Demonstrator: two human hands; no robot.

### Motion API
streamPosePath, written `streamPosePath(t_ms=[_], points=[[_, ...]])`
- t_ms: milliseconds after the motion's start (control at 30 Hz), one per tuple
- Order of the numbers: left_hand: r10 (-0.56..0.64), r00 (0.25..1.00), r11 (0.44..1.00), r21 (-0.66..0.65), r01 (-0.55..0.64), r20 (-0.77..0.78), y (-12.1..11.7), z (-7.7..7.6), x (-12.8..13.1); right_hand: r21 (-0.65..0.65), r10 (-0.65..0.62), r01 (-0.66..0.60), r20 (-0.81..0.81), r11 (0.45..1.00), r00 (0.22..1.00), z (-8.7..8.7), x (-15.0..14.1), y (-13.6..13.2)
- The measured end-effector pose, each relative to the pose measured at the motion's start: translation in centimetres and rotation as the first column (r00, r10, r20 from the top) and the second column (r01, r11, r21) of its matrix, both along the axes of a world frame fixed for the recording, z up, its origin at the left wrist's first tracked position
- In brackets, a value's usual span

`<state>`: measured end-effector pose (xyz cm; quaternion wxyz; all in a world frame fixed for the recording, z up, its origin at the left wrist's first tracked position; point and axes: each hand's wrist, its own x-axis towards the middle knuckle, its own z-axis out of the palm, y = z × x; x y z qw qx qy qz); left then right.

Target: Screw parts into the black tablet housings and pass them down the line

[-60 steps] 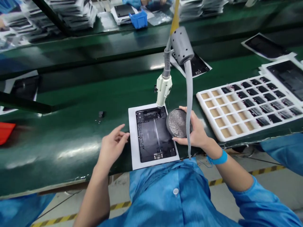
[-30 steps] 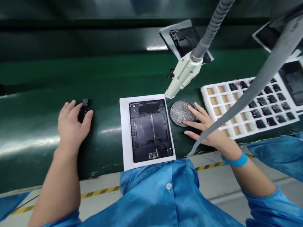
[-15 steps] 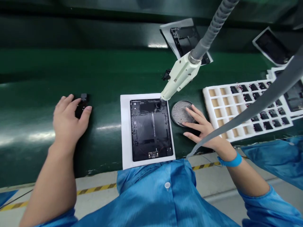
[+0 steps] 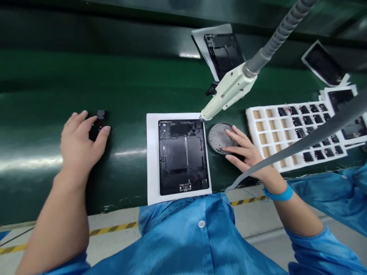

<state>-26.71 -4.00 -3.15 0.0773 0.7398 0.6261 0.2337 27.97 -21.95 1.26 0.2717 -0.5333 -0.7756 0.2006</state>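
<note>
My left hand [image 4: 78, 139] rests at the left of the green work surface, its thumb and fingers curled round a small black part [image 4: 100, 115]; most of that part is hidden. My right hand [image 4: 246, 154] is spread, with fingertips on a round screw tray [image 4: 220, 137] with a dimpled metal face. Between the hands lies an opened black tablet housing [image 4: 183, 156] on a white sheet [image 4: 152, 160]. A pale electric screwdriver [image 4: 229, 93] hangs by the housing's upper right corner, held by neither hand.
A white foam tray [image 4: 268, 162] with several black parts stands at the right. A grey cable [image 4: 286, 151] crosses in front of it. Other tablet housings [image 4: 225, 53] lie farther back. A blue sleeve [image 4: 323, 194] shows at the right edge.
The screwdriver has shifted right and slightly away from the housing's corner. The view has moved a little; both hands keep nearly the same places.
</note>
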Motion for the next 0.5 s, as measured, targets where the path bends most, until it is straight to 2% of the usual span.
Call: streamPosePath(t_ms=[67, 200, 367, 500], points=[[0.000, 1.000, 1.000, 0.006, 0.000, 0.009, -0.04, -0.06, -0.02, -0.010, 0.021, -0.020, 0.013, 1.000, 1.000, -0.14, 0.05, 0.04], [-0.006, 1.000, 1.000, 0.017, 0.006, 0.007, -0.12, -0.14, 0.04, 0.014, -0.064, 0.064, 0.017, 0.998, 0.998, -0.13, 0.09, 0.06], [0.009, 1.000, 1.000, 0.013, -0.009, 0.005, -0.02, -0.11, 0.08, -0.106, -0.004, 0.011, 0.063, 0.994, 0.998, 0.39, -0.28, -0.10], [0.001, 1.000, 1.000, 0.008, -0.001, 0.007, -0.03, 0.07, 0.13, -0.059, -0.061, 0.068, 0.112, 0.996, 0.992, 0.51, -0.41, -0.01]])
